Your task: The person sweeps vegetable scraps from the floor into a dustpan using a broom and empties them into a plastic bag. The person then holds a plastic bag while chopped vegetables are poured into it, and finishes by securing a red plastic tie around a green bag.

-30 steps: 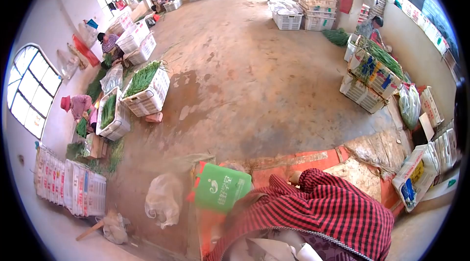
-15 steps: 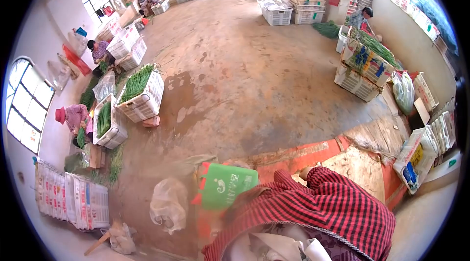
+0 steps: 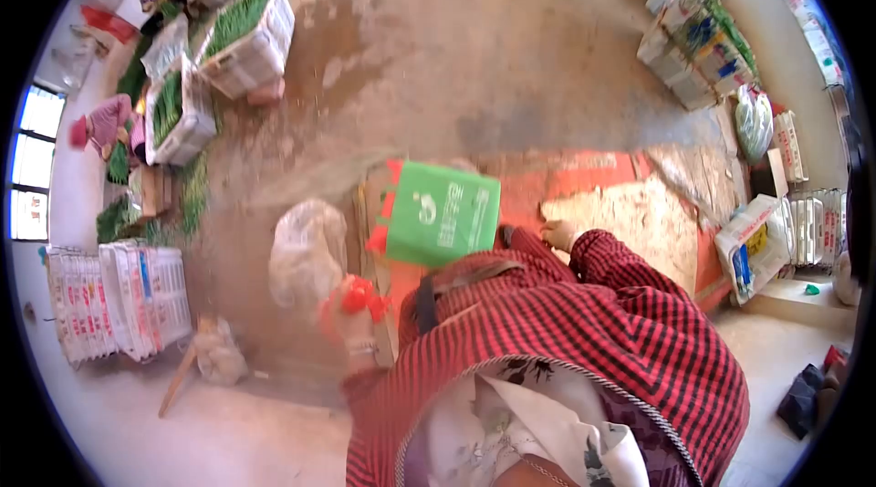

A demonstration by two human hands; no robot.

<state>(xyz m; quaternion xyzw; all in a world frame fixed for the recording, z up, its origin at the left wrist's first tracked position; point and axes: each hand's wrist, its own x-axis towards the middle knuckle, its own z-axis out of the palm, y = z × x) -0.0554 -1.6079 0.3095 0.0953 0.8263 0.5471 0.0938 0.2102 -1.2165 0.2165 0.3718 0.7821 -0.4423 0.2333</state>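
My left hand [image 3: 349,315] is out at the left of my body, closed on a bright red plastic item [image 3: 365,298], blurred by motion. Just beyond it lies a whitish plastic bag [image 3: 308,250]. My right hand [image 3: 560,233] rests at the edge of a tan board [image 3: 630,222] on the red floor covering, with its fingers bent and partly seen; whether it holds anything is unclear. Between the hands, in front of my checked sleeves, lies a green bag [image 3: 444,216] with white print and red edges.
White crates of green stalks [image 3: 251,40] stand at the upper left, near a person in a red hat [image 3: 102,126]. Stacked white crates [image 3: 119,300] stand at the lower left. More loaded crates [image 3: 698,49] are at the upper right, with an open crate [image 3: 750,245] at the right.
The view has tilted down. My left hand, hidden before, now shows at the left with the red item. The green bag and right hand sit higher in the picture.
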